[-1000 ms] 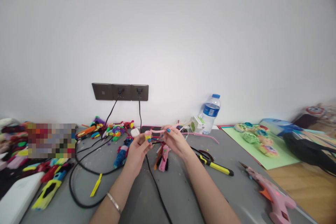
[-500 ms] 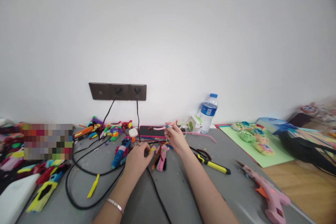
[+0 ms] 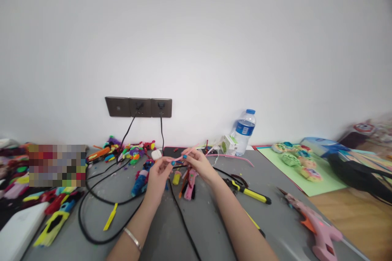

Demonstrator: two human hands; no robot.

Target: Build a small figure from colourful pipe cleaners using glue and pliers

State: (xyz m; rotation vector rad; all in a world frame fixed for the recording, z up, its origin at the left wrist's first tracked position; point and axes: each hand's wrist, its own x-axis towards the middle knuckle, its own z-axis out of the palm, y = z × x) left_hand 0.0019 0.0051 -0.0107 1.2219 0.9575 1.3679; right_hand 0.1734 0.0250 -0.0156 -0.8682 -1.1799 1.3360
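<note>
A pink pipe cleaner [image 3: 177,159] stretches between my two hands above the grey table. My left hand [image 3: 159,174], with a silver bracelet on the wrist, pinches its left end. The fingertips of my right hand [image 3: 199,164] are closed on it farther right, and one end sticks up past them. Just below the hands lie a small yellow fuzzy piece [image 3: 177,177] and a pink fuzzy figure [image 3: 190,184] with dark and orange parts. A blue fuzzy figure [image 3: 140,181] rests left of my left hand, partly covered by it.
Black cables [image 3: 80,218] loop over the table. Yellow-and-black pliers [image 3: 252,195] and a pink glue gun [image 3: 321,230] lie to the right. A water bottle [image 3: 245,132] and a small box [image 3: 229,145] stand against the wall. Colourful fuzzy pieces [image 3: 134,151] are heaped behind on the left.
My left hand has left the yellow fuzzy piece on the table and moved up to pinch the pink pipe cleaner. My right hand has come slightly left and down with it.
</note>
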